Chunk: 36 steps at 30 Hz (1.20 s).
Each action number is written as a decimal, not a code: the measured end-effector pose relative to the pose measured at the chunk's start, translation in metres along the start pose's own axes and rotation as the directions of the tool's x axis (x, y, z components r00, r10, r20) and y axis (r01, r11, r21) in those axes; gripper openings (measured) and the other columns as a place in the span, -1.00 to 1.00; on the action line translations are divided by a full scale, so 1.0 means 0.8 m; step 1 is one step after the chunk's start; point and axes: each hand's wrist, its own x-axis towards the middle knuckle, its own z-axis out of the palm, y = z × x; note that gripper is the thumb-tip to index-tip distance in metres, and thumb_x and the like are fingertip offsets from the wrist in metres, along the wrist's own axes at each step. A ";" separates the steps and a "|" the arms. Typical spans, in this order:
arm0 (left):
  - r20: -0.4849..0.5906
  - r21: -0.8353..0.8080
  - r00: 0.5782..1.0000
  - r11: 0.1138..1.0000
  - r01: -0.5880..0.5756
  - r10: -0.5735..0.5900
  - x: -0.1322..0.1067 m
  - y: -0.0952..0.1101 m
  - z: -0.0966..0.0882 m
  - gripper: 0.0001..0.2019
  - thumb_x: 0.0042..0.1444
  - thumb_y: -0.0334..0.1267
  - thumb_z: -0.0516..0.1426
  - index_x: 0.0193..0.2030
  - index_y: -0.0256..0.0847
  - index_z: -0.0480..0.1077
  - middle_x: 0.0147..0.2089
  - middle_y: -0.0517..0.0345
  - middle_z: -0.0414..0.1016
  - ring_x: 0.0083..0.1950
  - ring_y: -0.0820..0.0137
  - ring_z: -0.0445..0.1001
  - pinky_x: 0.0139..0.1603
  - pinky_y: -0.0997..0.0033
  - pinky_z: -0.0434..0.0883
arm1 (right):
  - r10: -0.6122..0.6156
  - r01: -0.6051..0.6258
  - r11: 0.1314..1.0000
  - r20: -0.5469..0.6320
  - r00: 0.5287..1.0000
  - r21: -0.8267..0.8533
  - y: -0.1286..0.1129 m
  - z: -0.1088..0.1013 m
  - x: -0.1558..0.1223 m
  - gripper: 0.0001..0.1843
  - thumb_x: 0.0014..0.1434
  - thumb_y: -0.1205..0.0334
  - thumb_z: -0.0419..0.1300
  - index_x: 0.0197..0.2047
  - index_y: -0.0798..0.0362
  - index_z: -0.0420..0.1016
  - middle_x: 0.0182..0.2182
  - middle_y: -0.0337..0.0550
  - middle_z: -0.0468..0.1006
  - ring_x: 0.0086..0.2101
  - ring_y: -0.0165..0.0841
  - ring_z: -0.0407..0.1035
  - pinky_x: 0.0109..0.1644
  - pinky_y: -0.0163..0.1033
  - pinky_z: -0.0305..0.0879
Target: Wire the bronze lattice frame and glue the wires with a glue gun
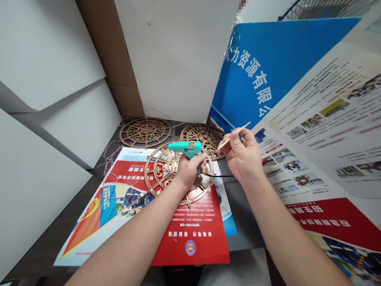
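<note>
My left hand (188, 169) is closed round the grip of a teal glue gun (184, 147), its nozzle pointing left above a round gold cut-out frame (162, 169) that lies on a red and blue poster (190, 234). My right hand (242, 155) pinches a thin wooden stick (235, 134) that slants up to the right, just right of the gun. A black cord (224, 175) runs from the gun under my right hand.
Two more gold round frames (145, 132) (205, 137) lie behind on the dark table, with loose thin strings (108, 159) at the left. White boards and a cardboard box (116, 59) stand behind; a blue banner (268, 67) and printed posters (327, 131) lean on the right.
</note>
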 end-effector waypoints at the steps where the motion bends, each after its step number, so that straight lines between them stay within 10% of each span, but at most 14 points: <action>1: -0.003 0.003 1.000 1.000 0.003 -0.003 -0.001 0.001 0.000 -0.60 0.12 -0.06 0.22 -0.48 -0.30 0.17 -0.56 0.25 0.21 -0.55 0.54 0.34 -0.43 0.48 0.38 | 0.004 -0.004 1.000 -0.013 1.000 0.025 0.009 0.002 -0.004 -0.69 0.19 0.05 0.42 -0.21 -0.04 0.39 -0.36 -0.35 0.54 -0.40 -0.46 0.52 -0.30 -0.31 0.56; 27: -0.025 0.137 1.000 0.990 0.012 -0.009 -0.004 -0.005 0.003 -0.66 0.09 -0.16 0.16 -0.55 -0.32 0.20 -0.60 0.22 0.22 -0.55 0.55 0.33 -0.38 0.53 0.36 | 0.060 -0.056 0.996 -0.068 0.996 0.070 0.029 0.007 -0.033 -0.72 0.12 0.22 0.47 -0.23 0.00 0.44 -0.28 -0.17 0.69 -0.27 -0.25 0.64 -0.21 -0.14 0.63; 32: -0.092 0.185 0.996 0.982 0.035 -0.018 -0.004 0.007 0.004 -0.64 0.07 -0.08 0.20 -0.52 -0.32 0.22 -0.57 0.22 0.25 -0.53 0.55 0.34 -0.40 0.54 0.35 | 0.055 -0.056 0.987 -0.012 0.998 -0.151 0.024 -0.004 -0.031 -0.76 0.06 0.22 0.50 -0.33 0.03 0.52 -0.33 -0.24 0.64 -0.38 -0.39 0.55 -0.24 -0.24 0.54; 36: -0.134 0.270 0.991 0.961 0.065 -0.029 -0.005 0.017 0.003 -0.66 0.02 -0.09 0.24 -0.50 -0.35 0.33 -0.55 0.15 0.34 -0.51 0.51 0.38 -0.39 0.54 0.37 | 0.087 -0.028 0.812 0.073 0.994 -0.583 0.008 -0.026 -0.023 -0.81 0.19 0.07 0.41 -0.21 -0.01 0.64 -0.38 -0.22 0.63 -0.42 -0.41 0.49 -0.35 -0.29 0.41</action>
